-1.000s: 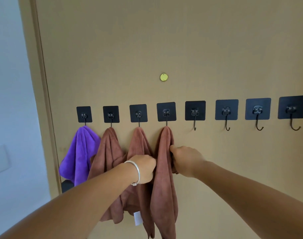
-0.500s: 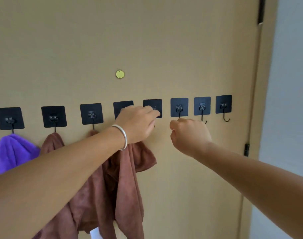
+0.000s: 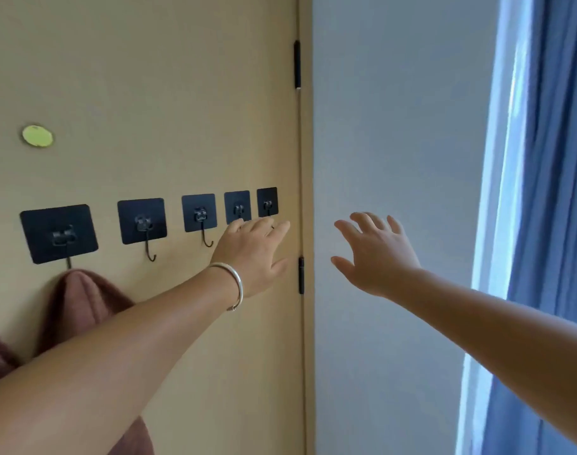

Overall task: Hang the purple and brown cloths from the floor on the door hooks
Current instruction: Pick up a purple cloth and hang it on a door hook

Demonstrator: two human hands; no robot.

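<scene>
Brown cloth (image 3: 83, 300) draped on its hook (image 3: 59, 234) down at the lower left, well behind my left hand (image 3: 254, 254), and no purple cloth in sight from here. Both hands are empty: left spread loose near the last hooks (image 3: 267, 202) by the door (image 3: 165, 93) edge, right hand (image 3: 375, 254) splayed over the wall beyond the hinge (image 3: 301, 275). I reckon I'm between cloths; next I need to get down to the floor for another.

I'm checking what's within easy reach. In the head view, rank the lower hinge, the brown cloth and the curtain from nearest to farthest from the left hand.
1. Lower hinge: just right of the left hand.
2. Brown cloth: lower left, on a hook.
3. Curtain: far right.
</scene>
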